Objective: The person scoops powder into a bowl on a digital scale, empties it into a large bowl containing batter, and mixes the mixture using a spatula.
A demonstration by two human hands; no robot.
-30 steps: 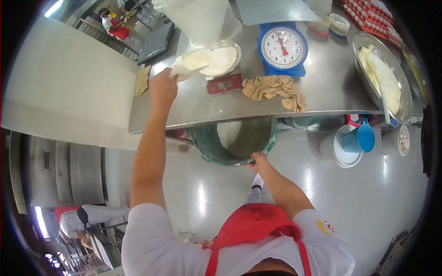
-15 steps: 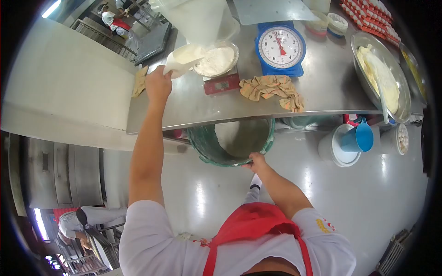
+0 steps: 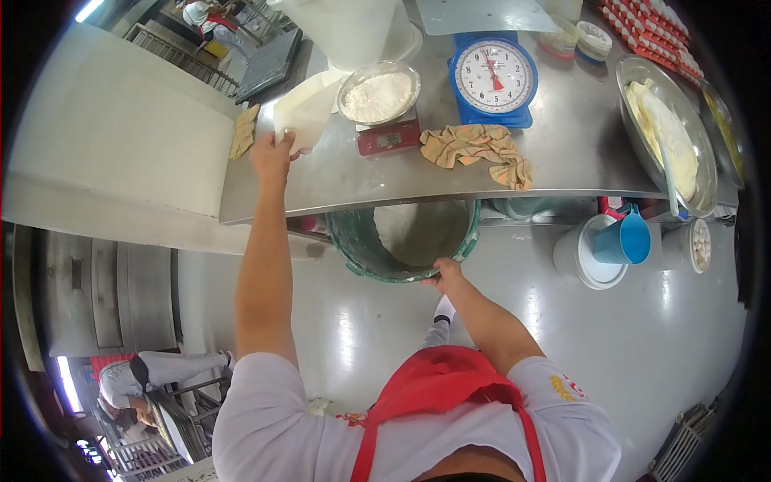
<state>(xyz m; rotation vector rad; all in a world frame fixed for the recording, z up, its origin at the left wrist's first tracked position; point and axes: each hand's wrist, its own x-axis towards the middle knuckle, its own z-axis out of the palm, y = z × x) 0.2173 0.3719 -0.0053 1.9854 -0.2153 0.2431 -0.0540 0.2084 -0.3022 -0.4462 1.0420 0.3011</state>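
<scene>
My left hand (image 3: 273, 153) is closed round a white plastic scoop (image 3: 307, 103), held just left of a metal bowl (image 3: 379, 93) of white powder that looks like flour. Under the bowl is a red digital scale (image 3: 389, 138), its reading too blurred to make out. My right hand (image 3: 446, 275) grips the near rim of a large green tub (image 3: 353, 255), which juts out from below the table edge. White powder lies inside the tub, toward its far side.
On the steel table (image 3: 345, 181) are a blue dial scale (image 3: 494, 80), a crumpled striped cloth (image 3: 478, 151), a white bin (image 3: 345, 36) and a large dough-filled bowl (image 3: 628, 120). Red egg trays (image 3: 650, 36) stand far right. A blue jug (image 3: 622, 241) rests on a white bucket (image 3: 566, 257). Other people work at left.
The scoop has swung left and tilted away from over the bowl's edge, and my left hand has lowered slightly. My right hand stays on the tub's rim.
</scene>
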